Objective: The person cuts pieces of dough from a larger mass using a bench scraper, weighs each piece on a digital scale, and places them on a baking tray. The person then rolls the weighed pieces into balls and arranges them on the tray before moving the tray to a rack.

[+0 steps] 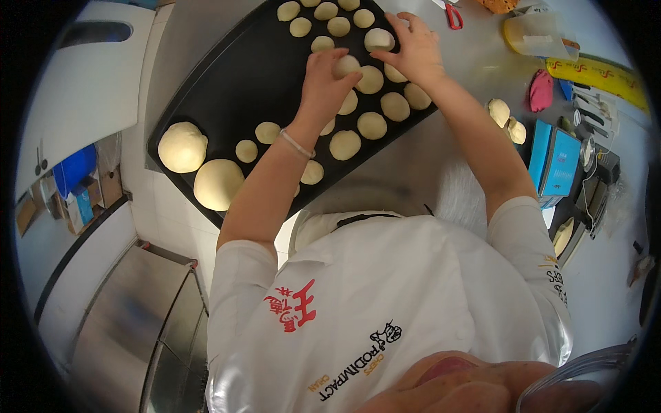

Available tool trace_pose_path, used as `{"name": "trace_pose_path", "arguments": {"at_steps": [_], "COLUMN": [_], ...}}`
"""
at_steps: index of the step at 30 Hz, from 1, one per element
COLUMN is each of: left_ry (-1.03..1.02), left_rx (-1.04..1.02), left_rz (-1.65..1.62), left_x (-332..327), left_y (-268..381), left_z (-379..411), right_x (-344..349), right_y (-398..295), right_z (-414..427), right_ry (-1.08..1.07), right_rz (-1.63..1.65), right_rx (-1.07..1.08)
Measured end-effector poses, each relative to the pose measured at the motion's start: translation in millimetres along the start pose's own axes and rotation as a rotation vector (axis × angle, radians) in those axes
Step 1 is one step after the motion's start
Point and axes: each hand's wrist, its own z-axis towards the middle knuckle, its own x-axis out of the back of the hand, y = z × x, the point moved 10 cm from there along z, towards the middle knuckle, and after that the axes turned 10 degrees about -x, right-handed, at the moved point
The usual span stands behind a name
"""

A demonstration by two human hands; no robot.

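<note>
A black baking tray (pixel 227 77) holds many pale round dough balls, with two far larger dough balls (pixel 183 147) at its near left corner. My left hand (pixel 328 82) has its thumb and fingers around a dough ball (pixel 346 66) near the tray's middle. At the far right edge of the tray my right hand (pixel 413 49) curves its thumb and fingers about another dough ball (pixel 379 40); whether it grips the ball I cannot tell. Right beside the balls at my hands lies a flatter dough ball (pixel 370 80).
Red-handled scissors (pixel 455 17) lie beyond the tray on the metal table (pixel 465 62). To the right are a plastic measuring jug (pixel 537 36), a pink cloth (pixel 541 90), more dough pieces (pixel 499 112), a blue box (pixel 555 160) and knives (pixel 591 116).
</note>
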Motion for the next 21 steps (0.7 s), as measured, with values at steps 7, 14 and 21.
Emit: {"name": "trace_pose_path", "arguments": {"at_steps": [7,14,21], "left_ry": [0.021,0.035,0.072], "left_rx": [-0.184,-0.334,-0.331], "left_rz": [0.201,0.442,0.719], "left_x": [-31,-24,19], "left_y": [-5,26,21], "left_z": [33,26,40], "right_x": [42,29,32], "right_y": [50,111,117], "right_z": [-69,-185,-230], "right_ry": [-0.029,-0.085,0.097], "right_rz": [0.255,0.335,0.122], "right_rx": [-0.171,-0.449,-0.300]}}
